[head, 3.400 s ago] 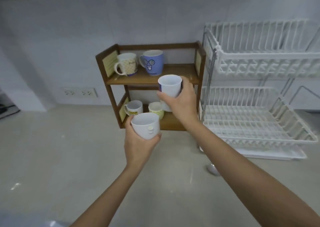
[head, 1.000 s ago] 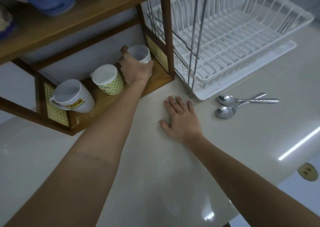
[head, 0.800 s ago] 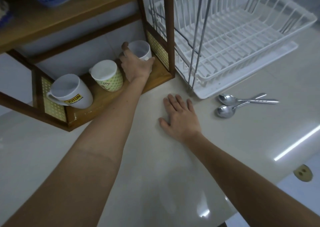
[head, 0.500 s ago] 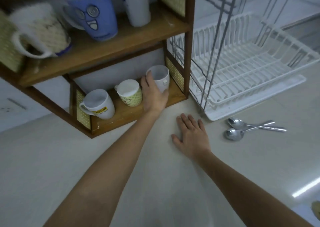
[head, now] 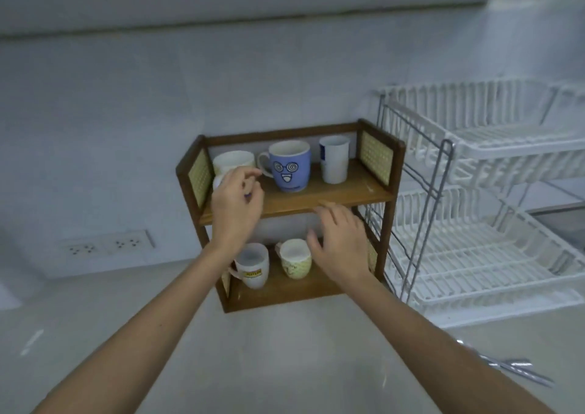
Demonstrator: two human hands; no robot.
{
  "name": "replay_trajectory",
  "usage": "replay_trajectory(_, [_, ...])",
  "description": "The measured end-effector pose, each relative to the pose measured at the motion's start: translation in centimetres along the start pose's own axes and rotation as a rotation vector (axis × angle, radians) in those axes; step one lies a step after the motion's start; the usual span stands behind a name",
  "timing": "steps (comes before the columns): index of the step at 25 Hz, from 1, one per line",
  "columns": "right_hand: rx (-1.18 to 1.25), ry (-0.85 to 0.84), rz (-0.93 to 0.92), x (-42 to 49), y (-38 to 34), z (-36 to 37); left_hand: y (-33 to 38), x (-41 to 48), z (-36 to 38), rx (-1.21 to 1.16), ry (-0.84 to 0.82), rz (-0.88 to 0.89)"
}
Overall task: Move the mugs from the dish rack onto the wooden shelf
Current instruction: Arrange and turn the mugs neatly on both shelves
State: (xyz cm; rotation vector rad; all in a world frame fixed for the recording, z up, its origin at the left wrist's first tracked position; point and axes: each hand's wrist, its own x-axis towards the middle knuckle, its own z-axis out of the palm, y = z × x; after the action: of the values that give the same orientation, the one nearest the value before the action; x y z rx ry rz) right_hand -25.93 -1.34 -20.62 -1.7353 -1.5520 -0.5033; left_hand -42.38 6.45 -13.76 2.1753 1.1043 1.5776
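The wooden shelf (head: 335, 196) stands against the wall. Its top board holds a cream patterned mug (head: 232, 161), a blue mug with a cartoon face (head: 289, 165) and a tall white cup (head: 334, 159). On the bottom board are a white mug with a yellow label (head: 252, 265) and a cream and green mug (head: 294, 258). My left hand (head: 235, 206) hovers in front of the cream patterned mug, fingers loosely curled, holding nothing. My right hand (head: 340, 239) is spread open in front of the lower board's right end and hides what stands there. The white dish rack (head: 474, 249) holds no mugs.
The dish rack stands right beside the shelf on a white drip tray (head: 493, 314). Spoons (head: 512, 370) lie on the counter at the lower right. Wall sockets (head: 106, 246) sit to the left of the shelf.
My left hand has let go of the white mug on the lower board and risen to the top board. My right hand lifted off the counter. The view pulled back and up.
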Motion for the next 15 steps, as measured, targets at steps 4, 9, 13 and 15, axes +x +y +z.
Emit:
replay_trajectory(4, [0.029, -0.062, -0.049, 10.7, -2.4, -2.2, 0.0, 8.7, -4.2, 0.341, -0.111, -0.094])
replay_trajectory(9, [-0.228, -0.537, -0.022, 18.5, -3.2, -2.2, -0.8, 12.5, -3.1, 0.696, -0.634, -0.155])
replay_trajectory(13, [-0.345, -0.663, -0.033, 20.1, -2.8, -1.2, -2.1, 12.8, -1.1, 0.687, -0.671, -0.227])
replay_trajectory(15, [-0.366, -0.718, -0.025, 20.6, -2.5, -1.0, -2.5, 13.0, -0.6, 0.679, -0.725, -0.286])
